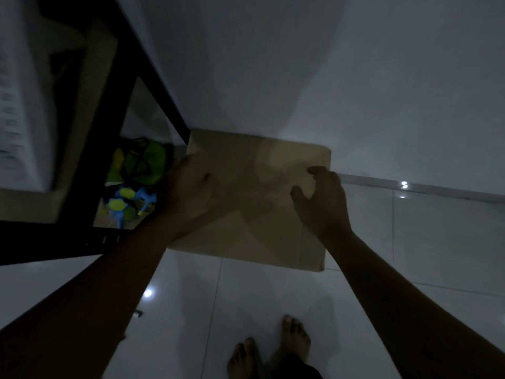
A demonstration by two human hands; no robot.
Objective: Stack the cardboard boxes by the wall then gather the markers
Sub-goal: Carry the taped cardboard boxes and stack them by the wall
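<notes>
Standing barefoot on the pale tile floor (273, 302), the person reaches forward with both arms. Farther out, the left hand (191, 195) lies on the left part of the cardboard box (246, 165), its fingers hidden in the dimness, so I cannot tell their grip; the right hand (322, 198) hovers with fingers loosely curled, holding nothing. This box sits against the wall (300, 77). Stacking looks underway; no markers show, so gathering remains.

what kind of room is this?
Probably a dim room in a home: glossy white tiled floor, plain white wall, bright plastic toys under a black-framed table, bare feet. Cardboard box sits against the wall.
</notes>
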